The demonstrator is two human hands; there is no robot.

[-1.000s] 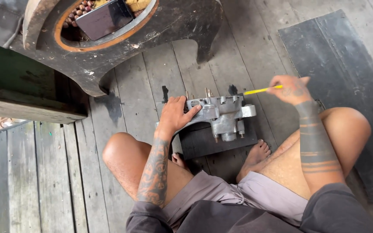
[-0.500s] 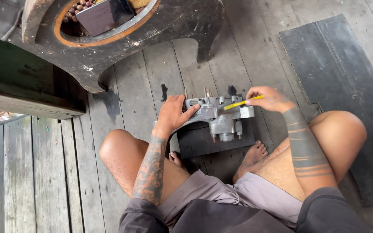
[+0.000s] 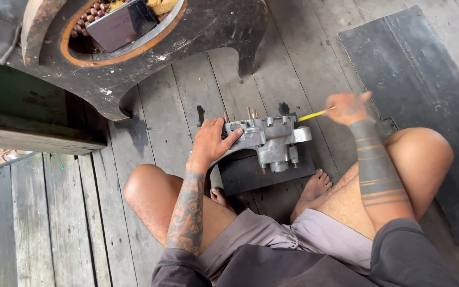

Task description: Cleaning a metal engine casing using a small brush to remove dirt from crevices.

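Seated cross-legged, the person steadies the grey metal casting point(image 3: 268, 141) on its dark mat point(image 3: 245, 172) with the left hand point(image 3: 211, 141) spread flat on its left end, while the right hand point(image 3: 349, 108), just right of the casting, pinches a yellow stick point(image 3: 314, 114).

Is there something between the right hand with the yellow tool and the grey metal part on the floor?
Nothing visible. The right hand holds the yellow tool, whose tip reaches the metal part unobstructed. The left hand rests on the part's opposite end.

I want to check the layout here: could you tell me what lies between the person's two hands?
In the head view, the grey metal casting lies between the left hand, which rests on it, and the right hand, which holds a yellow stick.
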